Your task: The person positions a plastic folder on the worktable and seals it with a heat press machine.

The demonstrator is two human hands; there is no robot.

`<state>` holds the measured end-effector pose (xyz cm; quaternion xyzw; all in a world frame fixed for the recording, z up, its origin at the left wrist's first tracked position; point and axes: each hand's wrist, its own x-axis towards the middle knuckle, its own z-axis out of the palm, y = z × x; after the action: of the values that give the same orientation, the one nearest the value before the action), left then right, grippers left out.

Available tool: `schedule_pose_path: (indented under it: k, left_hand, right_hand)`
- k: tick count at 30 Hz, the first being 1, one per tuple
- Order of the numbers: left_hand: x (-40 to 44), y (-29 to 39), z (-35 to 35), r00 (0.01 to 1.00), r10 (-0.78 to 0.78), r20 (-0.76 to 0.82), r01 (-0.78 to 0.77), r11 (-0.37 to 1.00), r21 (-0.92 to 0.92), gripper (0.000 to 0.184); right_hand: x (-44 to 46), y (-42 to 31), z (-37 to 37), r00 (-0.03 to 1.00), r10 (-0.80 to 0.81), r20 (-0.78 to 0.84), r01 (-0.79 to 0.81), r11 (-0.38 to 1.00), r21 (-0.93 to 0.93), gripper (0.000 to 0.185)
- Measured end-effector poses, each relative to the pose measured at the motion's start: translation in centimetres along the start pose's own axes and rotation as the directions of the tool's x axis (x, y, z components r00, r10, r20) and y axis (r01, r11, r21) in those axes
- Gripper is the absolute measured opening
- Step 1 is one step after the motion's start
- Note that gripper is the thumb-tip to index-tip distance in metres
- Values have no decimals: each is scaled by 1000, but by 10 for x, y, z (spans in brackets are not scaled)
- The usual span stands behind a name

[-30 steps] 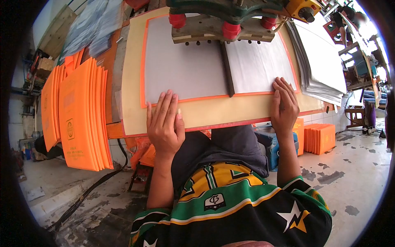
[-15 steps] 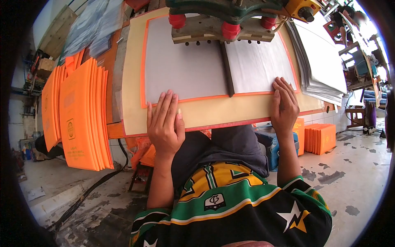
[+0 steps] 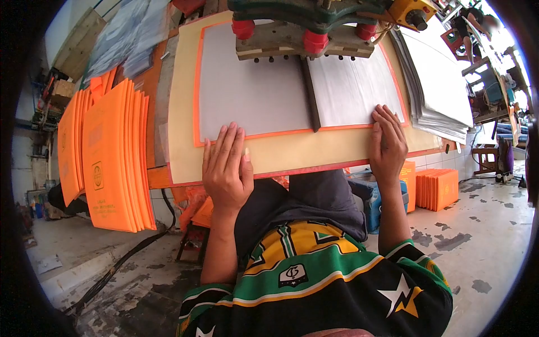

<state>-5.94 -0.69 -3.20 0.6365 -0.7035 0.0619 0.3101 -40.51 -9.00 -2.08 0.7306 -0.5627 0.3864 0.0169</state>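
Observation:
An orange-edged cover with clear or whitish sheets (image 3: 255, 84) lies spread on a cream board (image 3: 281, 151), with a dark strip (image 3: 310, 95) down its middle. My left hand (image 3: 228, 163) rests flat at the cover's lower left corner, fingers stretched out, holding nothing. At the lower right corner my right hand (image 3: 388, 143) lies on the cover's edge and the board, fingers extended and nothing held. Above the cover's far part hangs a machine head (image 3: 309, 42) with red knobs; its underside hides some of the cover.
Orange folders (image 3: 112, 157) stand in a stack at the left, near clear plastic sheets (image 3: 126, 39). White sheets (image 3: 438, 78) are piled on the right. More orange folders (image 3: 437, 189) sit low at the right. A person (image 3: 471, 28) is at the far right.
The board and cover have shifted very slightly to the right at their left side, along with my left hand. My right hand has stayed in place.

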Motion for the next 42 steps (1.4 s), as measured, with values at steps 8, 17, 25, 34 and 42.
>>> schedule_pose_path:
  k: [8, 17, 25, 34, 42]
  left_hand:
    - [7, 11, -10, 996, -36, 86, 41, 997, -67, 46]
    - [30, 61, 22, 966, 162, 202, -111, 964, -242, 57]
    - [25, 66, 24, 956, 158, 247, -137, 986, -100, 65]
    - [24, 66, 25, 952, 140, 272, -119, 989, -90, 65]
    - [26, 67, 23, 946, 148, 289, -124, 987, -99, 65]
  right_hand:
    - [6, -26, -3, 969, -104, 224, 87, 993, 86, 43]
    - [10, -55, 12, 908, -258, 330, 201, 960, 197, 50]
    - [10, -59, 15, 907, -270, 322, 255, 963, 89, 50]
    - [9, -56, 20, 917, -269, 296, 262, 963, 66, 45]
    - [9, -58, 19, 921, -269, 281, 258, 963, 75, 47]
